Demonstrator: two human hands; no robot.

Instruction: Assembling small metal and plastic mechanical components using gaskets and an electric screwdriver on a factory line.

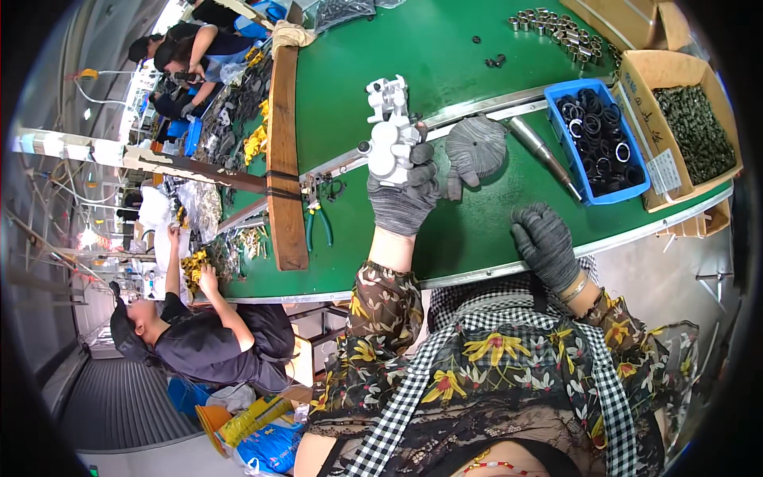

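My left hand (405,199), in a grey knit glove, grips a white cast metal part (389,143) with rounded housings and small black pieces on it, raised over the green table. My right hand (546,245), gloved alike, is near the table's front edge with its fingers curled in; what they hold, if anything, is hidden. Between the hands and farther back lies a round grey knit-covered thing (477,149) with a small dark hole in its middle. A tapered steel rod (546,157) lies to the right of it.
A blue bin (584,195) of black rings and a cardboard box (636,67) of small dark parts stand right. Several metal sleeves (556,33) lie behind. A wooden board (284,159) and green-handled pliers (319,222) are left. Co-workers (214,326) work beyond the board.
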